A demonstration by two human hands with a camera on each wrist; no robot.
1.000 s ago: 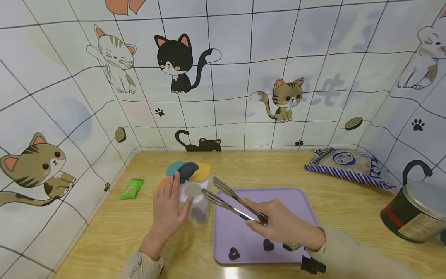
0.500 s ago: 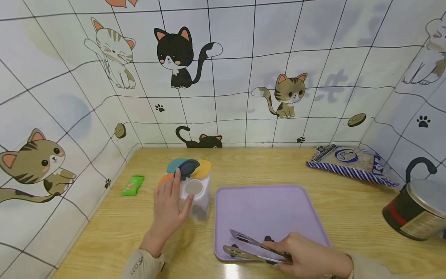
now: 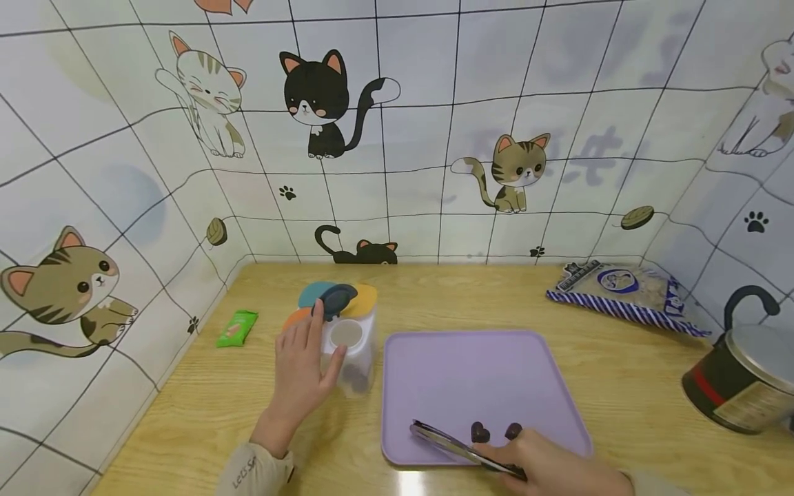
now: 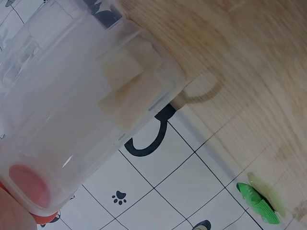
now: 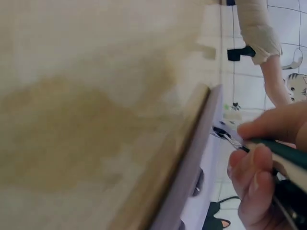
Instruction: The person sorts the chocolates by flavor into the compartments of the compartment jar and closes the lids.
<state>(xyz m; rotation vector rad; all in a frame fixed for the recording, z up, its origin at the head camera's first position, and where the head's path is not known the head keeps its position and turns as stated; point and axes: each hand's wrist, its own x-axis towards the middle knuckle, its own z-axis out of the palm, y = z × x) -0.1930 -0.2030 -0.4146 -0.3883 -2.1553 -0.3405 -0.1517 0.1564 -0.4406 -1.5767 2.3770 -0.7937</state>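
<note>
My left hand (image 3: 302, 375) grips a clear plastic container (image 3: 351, 351) standing on the wooden table; its dark flip cap (image 3: 336, 300) is up and the round opening shows. Up close in the left wrist view, the container (image 4: 72, 110) fills the frame with a fingertip at its lower left. My right hand (image 3: 548, 465) grips metal tongs (image 3: 455, 446), also seen as tongs (image 5: 268, 148) in the right wrist view, lying low over the front edge of the lilac tray (image 3: 471, 372). Two dark heart-shaped chocolates (image 3: 480, 432) sit on the tray beside the tongs.
A green wrapped snack (image 3: 237, 327) lies left of the container. A blue-striped packet (image 3: 623, 289) lies at the back right, and a dark tin with a handle (image 3: 741, 375) stands at the right edge. Cat-patterned tiled walls enclose the table on three sides.
My right hand brought the tongs down from the container's mouth to the tray's front edge, and their arms are now close together. My left hand stayed on the container.
</note>
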